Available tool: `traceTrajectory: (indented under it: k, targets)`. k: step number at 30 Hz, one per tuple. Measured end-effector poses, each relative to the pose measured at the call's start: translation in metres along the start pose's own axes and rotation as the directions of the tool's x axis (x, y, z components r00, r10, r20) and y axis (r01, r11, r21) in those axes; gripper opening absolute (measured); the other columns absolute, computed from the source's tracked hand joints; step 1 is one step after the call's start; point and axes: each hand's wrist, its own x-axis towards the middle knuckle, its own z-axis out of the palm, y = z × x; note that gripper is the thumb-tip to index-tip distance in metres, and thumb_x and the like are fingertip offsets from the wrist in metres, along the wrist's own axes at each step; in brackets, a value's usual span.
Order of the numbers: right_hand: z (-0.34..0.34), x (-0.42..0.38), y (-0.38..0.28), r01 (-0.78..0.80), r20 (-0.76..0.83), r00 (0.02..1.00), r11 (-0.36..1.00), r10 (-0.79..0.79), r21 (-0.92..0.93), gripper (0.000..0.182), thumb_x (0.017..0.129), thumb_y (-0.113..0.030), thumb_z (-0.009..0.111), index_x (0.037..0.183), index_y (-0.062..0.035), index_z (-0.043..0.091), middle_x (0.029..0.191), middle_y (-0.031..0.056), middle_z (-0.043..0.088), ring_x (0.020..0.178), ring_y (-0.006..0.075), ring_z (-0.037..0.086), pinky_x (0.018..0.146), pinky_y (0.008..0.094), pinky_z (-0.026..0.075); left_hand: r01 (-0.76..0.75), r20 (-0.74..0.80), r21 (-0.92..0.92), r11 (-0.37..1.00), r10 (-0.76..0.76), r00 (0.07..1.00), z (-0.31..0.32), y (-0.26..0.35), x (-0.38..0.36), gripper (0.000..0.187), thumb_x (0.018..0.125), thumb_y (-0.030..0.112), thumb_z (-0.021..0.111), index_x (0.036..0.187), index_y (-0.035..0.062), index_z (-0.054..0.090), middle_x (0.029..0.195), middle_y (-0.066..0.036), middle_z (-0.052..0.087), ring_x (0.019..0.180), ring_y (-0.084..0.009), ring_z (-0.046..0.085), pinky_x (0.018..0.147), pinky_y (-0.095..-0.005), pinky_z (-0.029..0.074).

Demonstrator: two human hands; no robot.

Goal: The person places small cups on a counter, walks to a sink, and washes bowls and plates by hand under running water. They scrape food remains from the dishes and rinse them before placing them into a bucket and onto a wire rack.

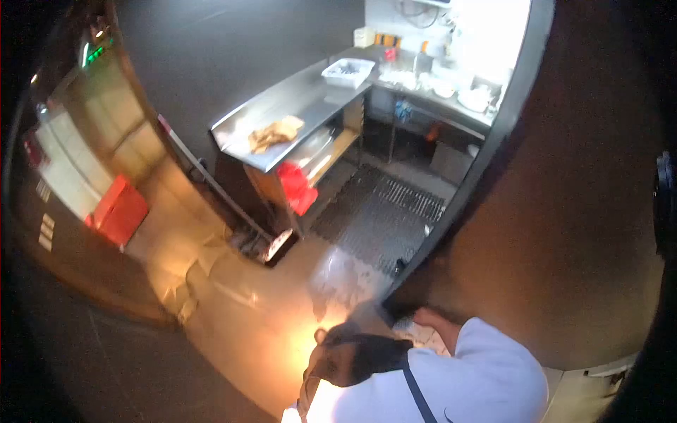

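Observation:
Neither my left hand nor my right hand shows in the frame. Just in front of me, at the bottom, a person in a white top [479,374] with a dark strap is seen from above and behind. The dark head [356,359] is bent forward. That person's forearm and partly blurred hand [434,319] reach toward a pale patterned surface [423,335], and what the hand holds, if anything, cannot be made out.
Beyond the doorway stands a steel counter [247,116] with a brown crumpled item [275,134] and a white tub [348,72]. Red bags [296,189] hang below. A dark mat [381,218] covers the floor. A long-handled tool [211,180] and red box [120,210] are left.

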Motion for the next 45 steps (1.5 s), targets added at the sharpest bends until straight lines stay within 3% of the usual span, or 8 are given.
traceTrajectory:
  k: [2,5,16,20,22,26,35,45]
  targets:
    - [0.029,-0.060,-0.014,0.157,-0.259,0.753,0.217,0.605,0.963,0.022,0.081,-0.022,0.071,0.094,-0.0044,0.072,0.085,0.0051,0.067,0.078,0.0193,0.061,0.079,0.0415,0.052,0.075,-0.021,0.108,0.991,-0.074,0.997,-0.064,-0.022,0.047,0.032,0.096,0.026,0.054,0.092,-0.0015,0.069,0.076,-0.014,0.068,0.067,-0.0258,0.063,0.063,-0.0458,0.051]
    - [-0.048,-0.081,-0.030,-0.584,0.323,0.805,0.567,0.498,0.581,0.030,0.086,-0.031,0.061,0.095,-0.0062,0.076,0.094,0.0120,0.076,0.075,0.0192,0.073,0.067,0.0381,0.057,0.073,-0.227,0.184,0.980,-0.030,0.974,-0.173,-0.009,0.137,0.032,0.096,0.026,0.053,0.090,-0.0017,0.069,0.074,-0.014,0.068,0.065,-0.0252,0.063,0.062,-0.0463,0.050]
    - [-0.130,0.051,-0.045,-0.467,0.463,0.684,-0.148,0.564,0.871,0.042,0.091,-0.040,0.059,0.102,-0.0041,0.076,0.109,0.0178,0.073,0.099,0.0345,0.071,0.089,0.0456,0.054,-0.985,-0.115,-0.167,0.039,0.992,0.059,-0.339,0.702,-0.018,0.019,0.096,0.003,0.055,0.107,-0.0007,0.071,0.109,-0.015,0.072,0.107,-0.0263,0.069,0.098,-0.0366,0.051]
    - [-0.193,0.097,0.039,-0.346,0.364,0.640,-0.168,0.677,0.923,0.042,0.091,-0.041,0.059,0.104,-0.0047,0.076,0.110,0.0178,0.073,0.100,0.0349,0.071,0.090,0.0456,0.054,-0.797,0.358,-0.261,-0.544,0.712,-0.604,-0.353,0.811,-0.090,0.013,0.091,0.013,0.069,0.099,0.0037,0.074,0.101,-0.016,0.075,0.099,-0.0321,0.073,0.086,-0.0413,0.060]
    - [-0.222,0.111,0.071,-0.289,0.338,0.611,-0.196,0.716,0.937,0.042,0.091,-0.041,0.059,0.104,-0.0049,0.076,0.111,0.0178,0.073,0.101,0.0351,0.070,0.091,0.0457,0.053,-0.968,0.529,-0.130,-0.214,0.811,-0.250,-0.351,0.835,-0.120,0.014,0.096,0.014,0.064,0.100,0.0058,0.074,0.109,-0.009,0.075,0.108,-0.0203,0.070,0.098,-0.0354,0.055]
    - [-0.266,0.136,0.123,-0.191,0.330,0.559,-0.270,0.760,0.944,0.043,0.091,-0.042,0.059,0.106,-0.0055,0.075,0.112,0.0178,0.073,0.103,0.0355,0.070,0.091,0.0457,0.053,-0.509,-0.054,-0.279,-0.814,0.543,-0.838,-0.297,0.914,-0.065,0.016,0.091,0.012,0.065,0.104,0.0038,0.071,0.090,-0.006,0.066,0.082,-0.0224,0.068,0.076,-0.0339,0.060]
    - [-0.265,0.171,0.170,-0.453,0.637,0.400,-0.462,0.659,0.762,0.047,0.091,-0.046,0.059,0.117,-0.0091,0.072,0.119,0.0206,0.069,0.112,0.0398,0.066,0.094,0.0467,0.052,-0.624,0.157,-0.444,-0.643,0.630,-0.761,-0.400,1.090,0.099,0.015,0.096,0.011,0.059,0.098,0.0069,0.074,0.094,-0.009,0.076,0.092,-0.0249,0.074,0.082,-0.0357,0.059]
    - [-0.347,0.180,0.298,-0.134,0.696,0.239,-0.687,0.677,0.714,0.032,0.087,-0.031,0.063,0.102,-0.0052,0.075,0.096,0.0192,0.073,0.094,0.0345,0.071,0.080,0.0453,0.056,-0.833,0.424,-0.430,0.347,0.893,0.153,-0.252,1.220,0.374,0.021,0.100,0.003,0.051,0.108,-0.0016,0.071,0.099,-0.009,0.073,0.094,-0.0155,0.069,0.085,-0.0298,0.055]
